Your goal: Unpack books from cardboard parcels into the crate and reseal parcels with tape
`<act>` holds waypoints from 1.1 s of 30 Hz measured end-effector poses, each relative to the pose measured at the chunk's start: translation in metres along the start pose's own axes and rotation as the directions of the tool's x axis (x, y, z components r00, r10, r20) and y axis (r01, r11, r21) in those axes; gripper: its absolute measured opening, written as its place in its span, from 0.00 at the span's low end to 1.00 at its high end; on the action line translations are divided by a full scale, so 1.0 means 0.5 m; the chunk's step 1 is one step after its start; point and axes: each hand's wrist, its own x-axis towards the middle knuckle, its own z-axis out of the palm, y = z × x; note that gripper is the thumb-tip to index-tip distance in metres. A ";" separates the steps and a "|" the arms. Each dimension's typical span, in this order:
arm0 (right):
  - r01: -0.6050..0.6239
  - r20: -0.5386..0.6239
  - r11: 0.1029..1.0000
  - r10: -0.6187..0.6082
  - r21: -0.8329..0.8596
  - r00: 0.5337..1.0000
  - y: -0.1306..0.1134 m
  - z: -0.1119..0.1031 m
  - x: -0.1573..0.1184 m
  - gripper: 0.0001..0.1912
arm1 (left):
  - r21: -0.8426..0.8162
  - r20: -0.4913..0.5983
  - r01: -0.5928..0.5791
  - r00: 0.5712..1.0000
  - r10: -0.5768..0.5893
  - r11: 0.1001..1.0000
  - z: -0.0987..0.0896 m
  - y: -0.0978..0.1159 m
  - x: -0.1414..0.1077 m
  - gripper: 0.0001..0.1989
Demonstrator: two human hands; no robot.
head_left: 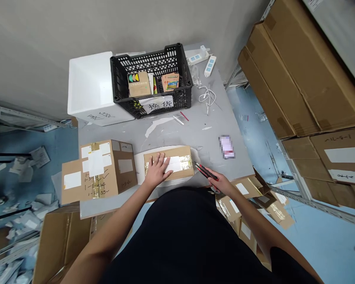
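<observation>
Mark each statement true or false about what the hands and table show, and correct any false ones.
1. The left hand rests on a taped cardboard box. True.
2. The right hand grips a red-and-black utility knife. True.
3. The black plastic crate is empty. False: it holds booklets.
4. A white bin stands right of the crate. False: it stands to the crate's left.
5. The knife's blade touches the box. False: the knife is held just beside the box, apart from it.
</observation>
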 end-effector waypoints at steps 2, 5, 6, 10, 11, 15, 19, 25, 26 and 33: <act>0.017 -0.020 1.000 -0.017 0.008 1.000 0.000 -0.002 0.000 0.38 | -0.002 0.002 -0.008 1.000 0.008 1.000 -0.002 0.000 -0.002 0.35; 0.075 -0.095 0.997 -0.072 0.031 0.993 -0.004 0.001 0.016 0.37 | -0.022 -0.002 -0.014 1.000 0.014 1.000 -0.005 0.003 -0.008 0.35; 0.092 -0.115 0.995 -0.087 0.036 0.990 -0.007 0.004 0.024 0.36 | -0.031 -0.003 -0.014 1.000 0.014 0.999 -0.006 0.004 -0.011 0.35; 0.129 -0.158 0.991 -0.123 0.025 0.980 -0.019 0.022 0.058 0.36 | -0.046 -0.004 -0.006 1.000 0.006 0.999 -0.008 0.006 -0.017 0.35; 0.131 -0.161 0.991 -0.126 0.021 0.979 -0.021 0.026 0.064 0.36 | -0.046 -0.003 -0.006 1.000 0.006 0.999 -0.008 0.006 -0.017 0.35; 0.120 -0.138 0.992 -0.115 0.026 0.984 -0.020 0.035 0.066 0.36 | -0.041 -0.005 -0.006 1.000 0.006 0.999 -0.009 0.006 -0.017 0.35; 0.108 -0.119 0.993 -0.101 0.056 0.988 -0.012 0.035 0.053 0.37 | -0.054 -0.012 0.005 1.000 -0.006 0.999 -0.008 0.007 -0.016 0.35; 0.069 -0.070 0.996 -0.065 0.057 0.995 -0.003 0.027 0.035 0.38 | -0.057 -0.017 0.022 1.000 -0.023 0.998 -0.002 0.006 -0.009 0.34; 0.057 -0.061 0.997 -0.054 0.052 0.997 0.000 0.024 0.032 0.38 | -0.059 -0.017 0.023 1.000 -0.024 0.998 -0.002 0.005 -0.007 0.34; 0.009 -0.057 1.000 -0.009 0.008 0.998 0.003 0.016 0.007 0.38 | -0.080 -0.016 0.016 1.000 -0.017 0.997 0.001 -0.002 0.001 0.34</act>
